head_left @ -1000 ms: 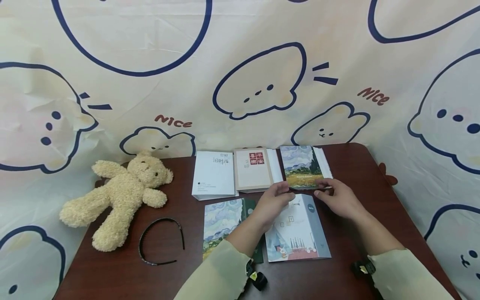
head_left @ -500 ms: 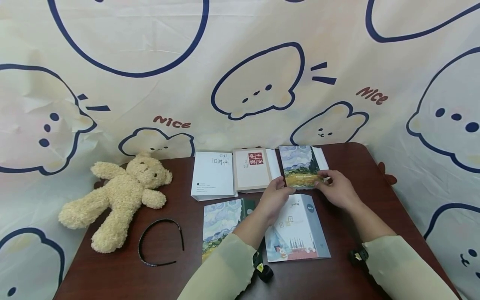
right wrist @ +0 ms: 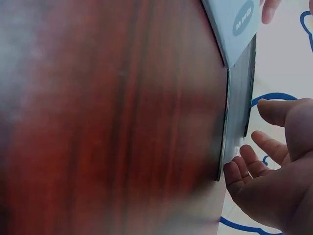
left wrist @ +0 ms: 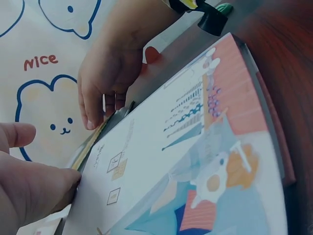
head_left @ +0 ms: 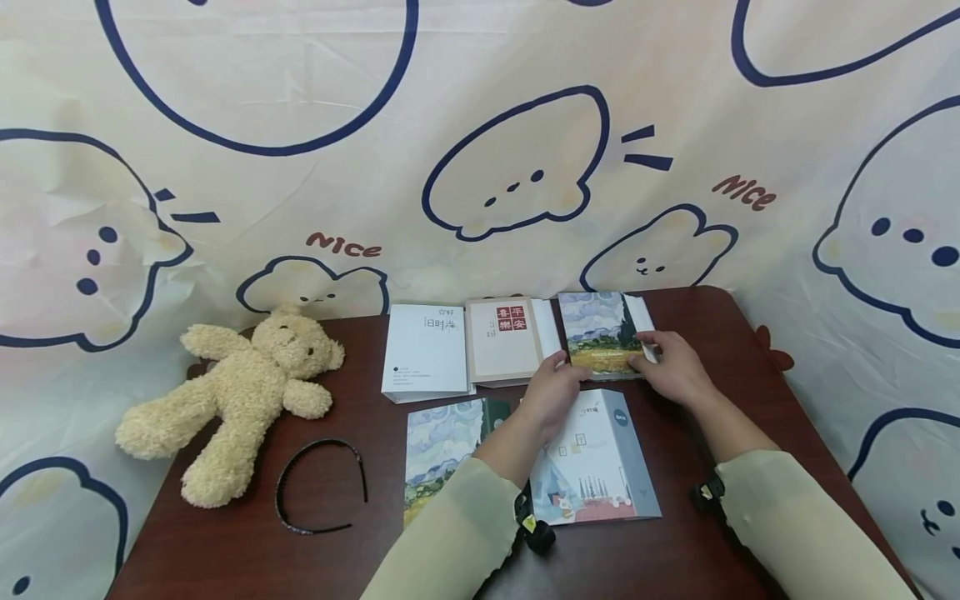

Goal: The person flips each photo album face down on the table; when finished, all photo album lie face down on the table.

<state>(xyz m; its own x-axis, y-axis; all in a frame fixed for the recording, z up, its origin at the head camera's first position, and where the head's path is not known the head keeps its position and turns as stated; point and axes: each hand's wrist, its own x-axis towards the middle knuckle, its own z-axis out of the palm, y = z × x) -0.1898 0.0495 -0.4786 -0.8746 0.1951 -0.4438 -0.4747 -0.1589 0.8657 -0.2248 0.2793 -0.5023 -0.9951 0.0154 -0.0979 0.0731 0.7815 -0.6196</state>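
Note:
In the head view, a photo album (head_left: 600, 333) with a landscape-painting cover lies at the back right of the table. My right hand (head_left: 675, 367) holds its right edge near the front corner, thumb over the cover. My left hand (head_left: 553, 396) is at its front left corner, thumb along the front edge. In the left wrist view, the left index finger (left wrist: 17, 134) stands raised and apart from the thumb. The right wrist view shows the right fingers (right wrist: 249, 164) beside the album's edge. A white-and-blue album (head_left: 581, 458) lies just in front, partly under the left hand.
To the left stand a beige-covered album (head_left: 506, 342) and a white album (head_left: 426, 346). A second landscape-cover album (head_left: 446, 442) lies in front, partly behind the left arm. A teddy bear (head_left: 251, 400) and a black headband (head_left: 281, 492) lie on the left. A printed cloth (head_left: 517, 50) hangs behind.
My right hand has slid a little away from me along the album's right edge. My left hand has moved slightly; its fingers have drawn back from the cover's corner.

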